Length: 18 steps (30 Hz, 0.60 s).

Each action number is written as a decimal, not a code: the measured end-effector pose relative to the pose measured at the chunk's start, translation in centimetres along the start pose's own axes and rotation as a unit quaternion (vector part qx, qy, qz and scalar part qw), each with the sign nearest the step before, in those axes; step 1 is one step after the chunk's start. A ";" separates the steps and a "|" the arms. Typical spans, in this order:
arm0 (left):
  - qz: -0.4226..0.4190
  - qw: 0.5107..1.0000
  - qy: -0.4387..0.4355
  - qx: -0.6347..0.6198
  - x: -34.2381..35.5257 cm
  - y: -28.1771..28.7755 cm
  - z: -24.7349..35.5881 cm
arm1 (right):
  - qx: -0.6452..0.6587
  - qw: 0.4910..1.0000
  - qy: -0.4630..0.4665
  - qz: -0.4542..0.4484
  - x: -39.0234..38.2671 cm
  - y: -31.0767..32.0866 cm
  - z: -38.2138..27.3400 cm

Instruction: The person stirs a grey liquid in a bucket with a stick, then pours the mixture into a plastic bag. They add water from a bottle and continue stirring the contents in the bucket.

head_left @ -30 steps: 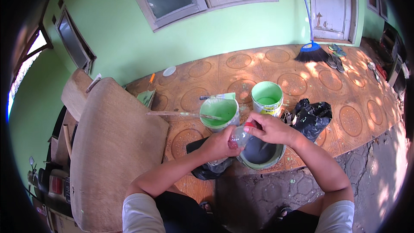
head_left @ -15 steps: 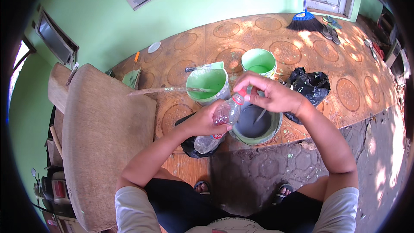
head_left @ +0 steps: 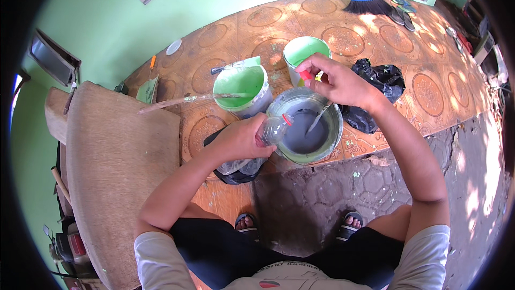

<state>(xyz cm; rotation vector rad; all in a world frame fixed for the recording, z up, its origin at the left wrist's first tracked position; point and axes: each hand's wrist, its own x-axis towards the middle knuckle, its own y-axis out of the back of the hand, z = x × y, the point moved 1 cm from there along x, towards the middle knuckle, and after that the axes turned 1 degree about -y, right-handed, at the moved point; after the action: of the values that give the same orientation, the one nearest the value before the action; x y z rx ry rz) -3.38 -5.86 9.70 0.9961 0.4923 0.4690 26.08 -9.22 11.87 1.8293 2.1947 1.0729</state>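
My left hand (head_left: 248, 138) is wrapped round a clear plastic bottle (head_left: 275, 129), tilted with its uncapped neck toward a bucket of grey mix (head_left: 335, 140). In my right hand (head_left: 343, 82), pinched between thumb and fingers, is a red bottle cap (head_left: 306, 75), held up apart from the bottle. A stirring stick (head_left: 319, 116) leans in the grey mix. Beyond the bottle stands a pail of green paint (head_left: 257, 102), with a long wooden stick (head_left: 188, 100) across it and a brush (head_left: 225, 68) at its rim. Another green paint bucket (head_left: 292, 67) is partly behind my right hand.
A black plastic bag (head_left: 394, 78) lies right of the buckets, and another dark bag (head_left: 236, 176) lies under my left hand. At left is a brown padded seat (head_left: 123, 182). A blue broom (head_left: 367, 1) and sandals (head_left: 402, 16) are by the far door.
The red cap has come off the bottle, and my right hand has moved up and away with it. My left hand has tipped the bottle's mouth toward the grey mix. The view has shifted slightly.
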 end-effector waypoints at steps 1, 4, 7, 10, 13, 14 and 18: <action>0.005 1.000 -0.007 0.015 0.2 -0.1 0.1 | -0.003 1.000 -0.011 0.002 -0.1 0.2 0.1; -0.033 0.999 0.022 0.028 0.4 -0.2 0.3 | -0.011 1.000 -0.026 0.010 -0.1 0.2 0.1; -0.027 0.999 0.008 0.024 0.5 -0.4 0.5 | -0.007 0.999 -0.040 0.005 -0.1 0.3 0.1; -0.037 0.998 0.009 0.048 0.7 -0.3 1.0 | -0.012 0.998 -0.055 0.006 -0.2 0.2 0.0; -0.036 0.997 -0.004 0.066 0.8 -0.3 1.2 | -0.021 0.997 -0.068 0.001 -0.3 0.4 -0.2; -0.040 0.997 -0.003 0.067 0.9 -0.2 1.3 | -0.019 0.998 -0.067 0.001 -0.3 0.4 -0.1; -0.047 0.996 -0.004 0.076 0.9 -0.2 1.3 | -0.020 0.997 -0.069 -0.001 -0.3 0.3 0.1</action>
<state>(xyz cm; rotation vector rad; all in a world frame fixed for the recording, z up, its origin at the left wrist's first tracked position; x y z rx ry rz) -1.86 -6.35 9.96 1.1158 0.5716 0.3458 26.43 -9.42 11.86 1.8246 2.0820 0.9531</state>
